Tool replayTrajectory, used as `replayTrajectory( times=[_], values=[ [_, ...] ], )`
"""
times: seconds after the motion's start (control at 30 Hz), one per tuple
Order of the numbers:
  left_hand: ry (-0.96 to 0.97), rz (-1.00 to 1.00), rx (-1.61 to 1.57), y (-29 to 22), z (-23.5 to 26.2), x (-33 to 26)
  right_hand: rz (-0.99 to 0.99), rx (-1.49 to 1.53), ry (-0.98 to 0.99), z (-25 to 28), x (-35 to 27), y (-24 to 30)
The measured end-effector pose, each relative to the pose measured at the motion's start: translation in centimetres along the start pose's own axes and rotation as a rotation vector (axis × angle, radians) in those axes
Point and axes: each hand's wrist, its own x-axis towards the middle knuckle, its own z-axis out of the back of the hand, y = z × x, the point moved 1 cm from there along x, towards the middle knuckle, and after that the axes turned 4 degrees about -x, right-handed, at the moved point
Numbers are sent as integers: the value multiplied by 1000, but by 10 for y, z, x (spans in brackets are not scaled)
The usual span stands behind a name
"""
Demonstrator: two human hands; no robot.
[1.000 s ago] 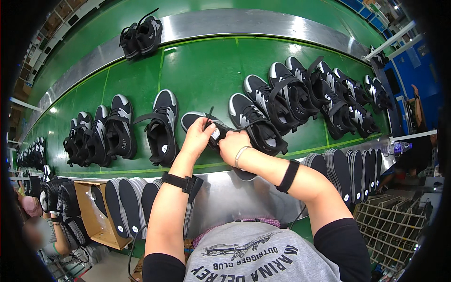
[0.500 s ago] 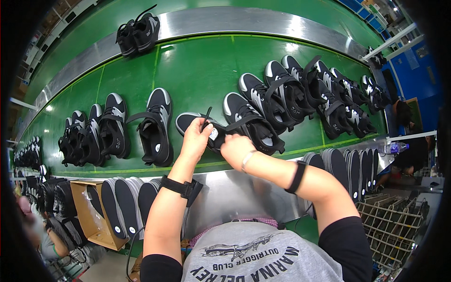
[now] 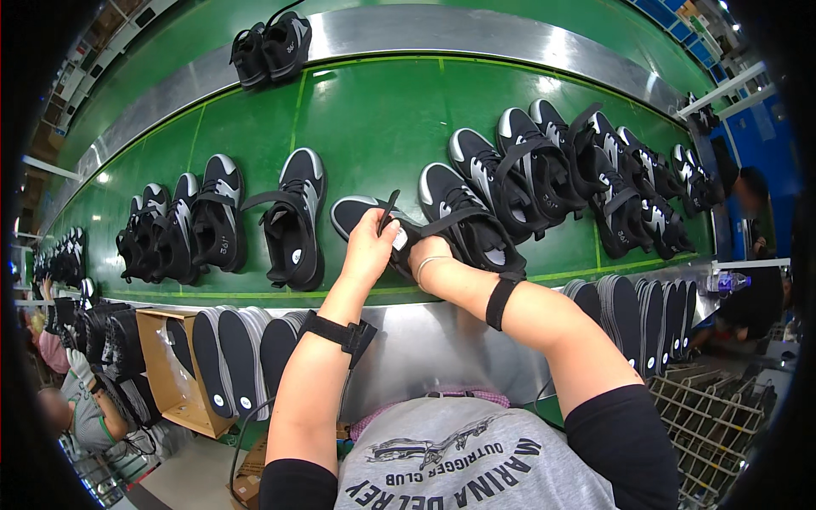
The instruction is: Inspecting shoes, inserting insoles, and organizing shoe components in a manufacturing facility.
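Belt has carried row leftward since a second ago; we are tracking same black sandal (image 3: 374, 223) with both hands.

Left hand (image 3: 370, 246) fingers clamping its strap (image 3: 388, 206), lifting it upright.

Right hand (image 3: 422, 252) fingers pressing sandal body beside left fingers, closure unclear.

Neighbouring shoe (image 3: 293, 223) lying left of fingers on green surface (image 3: 374, 119).

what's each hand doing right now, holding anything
Left hand: closed on the strap of a black shoe on the green belt.
Right hand: on the same shoe; grip cannot be told.
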Motion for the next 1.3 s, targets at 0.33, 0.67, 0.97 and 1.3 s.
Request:
replayTrajectory(
  times=[0.33, 0.67, 0.97, 1.3],
  values=[
    [13, 87, -159, -9, -3, -3, 290, -235, 281, 39, -83, -29],
    [41, 198, -252, -30, -3, -16, 180, 1413, -129, 9, -39, -37],
    [35, -166, 94, -31, 20, 2, 400, 1858, -268, 12, -54, -29],
    [174, -153, 77, -87, 9, -31, 322, 1185, -1093, 19, -120, -52]
  ],
)
